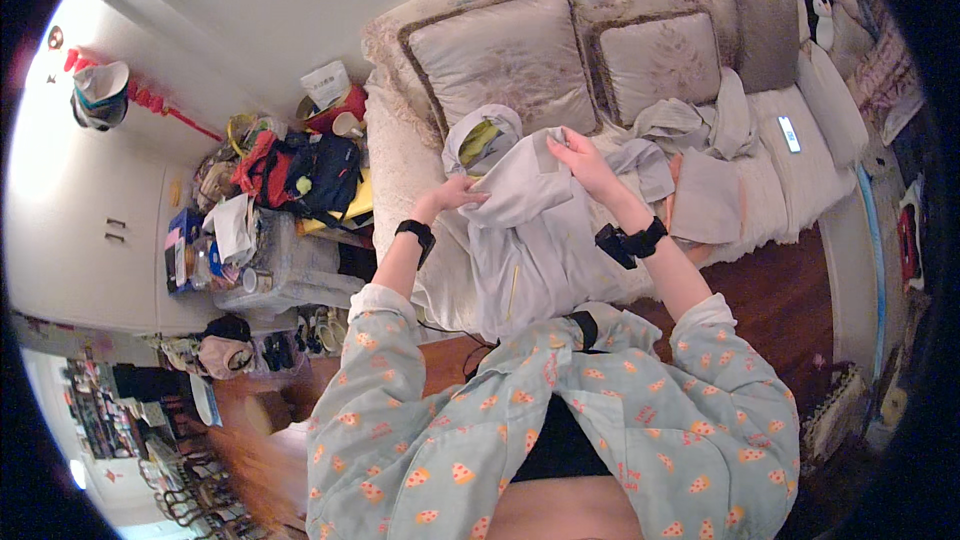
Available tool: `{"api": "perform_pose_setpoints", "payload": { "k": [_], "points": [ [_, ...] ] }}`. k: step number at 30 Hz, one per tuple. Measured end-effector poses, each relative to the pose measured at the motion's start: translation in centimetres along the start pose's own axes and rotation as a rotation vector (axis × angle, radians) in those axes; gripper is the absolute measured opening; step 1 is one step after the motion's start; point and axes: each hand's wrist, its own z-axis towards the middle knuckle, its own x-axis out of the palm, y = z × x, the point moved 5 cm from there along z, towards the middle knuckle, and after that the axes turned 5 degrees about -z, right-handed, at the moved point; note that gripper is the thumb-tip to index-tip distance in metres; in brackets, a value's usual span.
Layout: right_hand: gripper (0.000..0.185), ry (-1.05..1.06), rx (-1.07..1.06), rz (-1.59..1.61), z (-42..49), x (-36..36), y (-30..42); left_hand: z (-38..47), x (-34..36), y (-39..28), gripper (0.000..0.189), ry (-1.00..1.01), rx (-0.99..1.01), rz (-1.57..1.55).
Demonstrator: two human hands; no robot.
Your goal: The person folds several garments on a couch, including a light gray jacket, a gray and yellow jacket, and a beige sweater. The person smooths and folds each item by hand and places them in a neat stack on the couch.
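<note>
Both hands hold a pale grey garment (540, 255), whose lower part hangs over the sofa's front edge in front of me. My left hand (454, 196) pinches a fold of it on the left. My right hand (589, 163) grips a raised edge of the cloth farther right, so the fabric stretches between the two. Just beyond my left hand lies a rounded, hood-like grey piece (495, 118) with yellow-green showing inside; whether it joins the garment is unclear. A thin yellow strip (514, 291) runs down the hanging cloth.
The sofa (397, 202) carries two fringed cushions (502, 52), more grey clothing (697, 127), a folded grey and pink cloth (705, 199) and a lit phone (789, 134). At left, a dark backpack (322, 169) and a cluttered side table (300, 262) stand beside it.
</note>
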Motion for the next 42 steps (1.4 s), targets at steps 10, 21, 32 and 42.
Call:
{"api": "perform_pose_setpoints", "payload": {
  "k": [10, 21, 32, 42],
  "points": [
    [0.024, -0.17, 0.094, -0.275, 0.0, -6.4, -7.3, 2.2, -0.9, 6.4, 0.06, 0.075, -0.056, 0.426],
    [0.021, -0.323, 0.22, -0.79, 2.7, -9.6, -22.4, 5.2, -1.7, 13.8, 0.063, 0.195, -0.169, 0.396],
    [0.023, -0.257, 0.191, -1.288, 10.5, -13.6, -36.4, 9.7, -2.0, 19.1, 0.066, 0.138, -0.245, 0.59],
    [0.029, -0.385, 0.352, -1.299, 12.3, -16.6, -38.7, 18.8, 14.7, 10.6, 0.065, -0.67, -0.126, 0.566]
  ]
}}
